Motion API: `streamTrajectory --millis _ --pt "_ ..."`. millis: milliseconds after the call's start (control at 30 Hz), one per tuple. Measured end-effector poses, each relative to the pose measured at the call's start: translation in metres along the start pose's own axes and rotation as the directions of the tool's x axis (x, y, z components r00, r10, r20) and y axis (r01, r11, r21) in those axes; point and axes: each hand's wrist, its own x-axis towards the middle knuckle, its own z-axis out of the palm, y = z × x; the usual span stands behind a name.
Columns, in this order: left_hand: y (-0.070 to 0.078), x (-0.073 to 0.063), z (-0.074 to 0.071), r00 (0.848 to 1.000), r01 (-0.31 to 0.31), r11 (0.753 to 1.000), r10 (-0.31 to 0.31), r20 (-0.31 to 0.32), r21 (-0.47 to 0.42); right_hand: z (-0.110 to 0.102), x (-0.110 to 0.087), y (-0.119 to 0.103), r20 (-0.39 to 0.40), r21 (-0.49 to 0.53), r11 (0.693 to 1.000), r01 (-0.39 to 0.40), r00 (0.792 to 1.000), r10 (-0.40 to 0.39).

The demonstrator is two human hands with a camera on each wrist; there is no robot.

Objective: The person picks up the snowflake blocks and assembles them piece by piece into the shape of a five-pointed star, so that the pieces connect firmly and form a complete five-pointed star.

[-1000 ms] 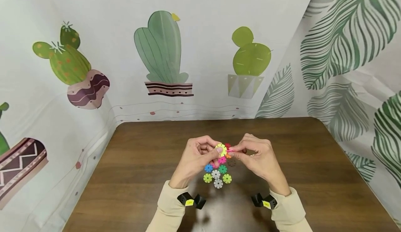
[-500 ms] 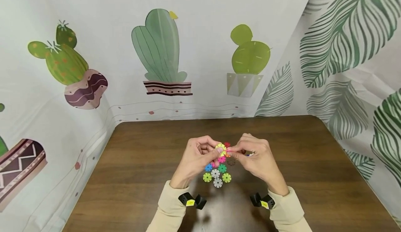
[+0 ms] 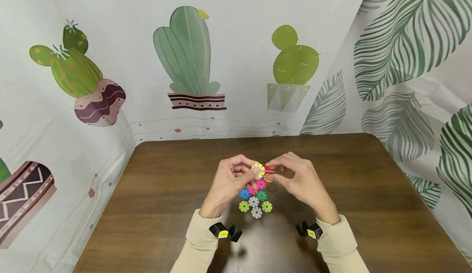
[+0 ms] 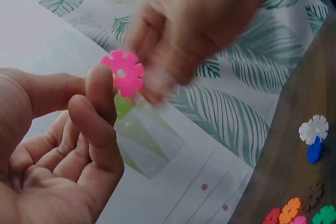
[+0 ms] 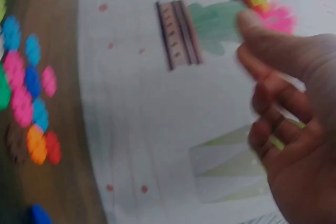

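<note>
In the head view, my left hand (image 3: 236, 179) pinches a yellow notched plastic disc (image 3: 259, 169) between thumb and forefinger, raised over the table. A pink notched disc (image 4: 126, 73) is joined edge-on to the yellow one and sticks out toward the right. My right hand (image 3: 299, 179) is beside the pink disc, its thumb and forefinger spread apart and blurred in both wrist views. Beneath the hands, several flat notched discs lie on the table, including a green disc (image 3: 261, 195), a blue disc (image 3: 245, 194) and a grey disc (image 3: 256, 212).
The brown wooden table (image 3: 166, 224) reaches back to a printed cloth (image 3: 239, 60) with cactus and leaf pictures. A white disc (image 4: 314, 128) and a dark blue disc (image 4: 315, 150) lie apart from the main group. Orange and red discs lie under the right hand.
The right thumb and forefinger, earlier pinching the pink disc, have spread off it. The pink disc stays on the yellow one in the left hand. The view has tilted slightly.
</note>
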Motion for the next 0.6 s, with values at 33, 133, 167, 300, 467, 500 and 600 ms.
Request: streamTrajectory --millis 33,133,167,300,467,500,600 --pt "0.001 0.0 0.0 1.0 0.002 1.0 -0.002 -0.015 0.0 0.002 0.0 0.004 0.031 -0.043 0.999 -0.034 0.999 0.035" --pt "0.002 0.0 -0.002 0.999 0.007 1.0 -0.008 -0.042 -0.019 0.01 -0.001 0.018 0.144 -0.166 0.979 -0.115 0.98 0.139" --pt "0.003 0.0 -0.003 0.999 0.008 1.0 -0.009 -0.045 -0.026 0.013 -0.002 0.023 0.185 -0.202 0.971 -0.129 0.968 0.167" --pt "0.003 0.0 -0.005 0.999 0.001 0.999 -0.003 -0.039 -0.051 0.027 -0.009 0.041 0.309 -0.319 0.938 -0.139 0.92 0.242" --pt "0.003 0.0 -0.004 1.0 -0.009 0.997 0.006 -0.028 -0.077 0.04 -0.019 0.055 0.329 -0.423 0.898 -0.125 0.902 0.281" --pt "0.003 0.0 -0.004 1.0 -0.009 0.997 0.006 -0.027 -0.081 0.042 -0.021 0.056 0.327 -0.438 0.89 -0.126 0.9 0.288" --pt "0.002 0.001 -0.003 1.0 -0.003 0.997 0.001 -0.031 -0.079 0.047 -0.023 0.059 0.324 -0.477 0.868 -0.141 0.889 0.323"
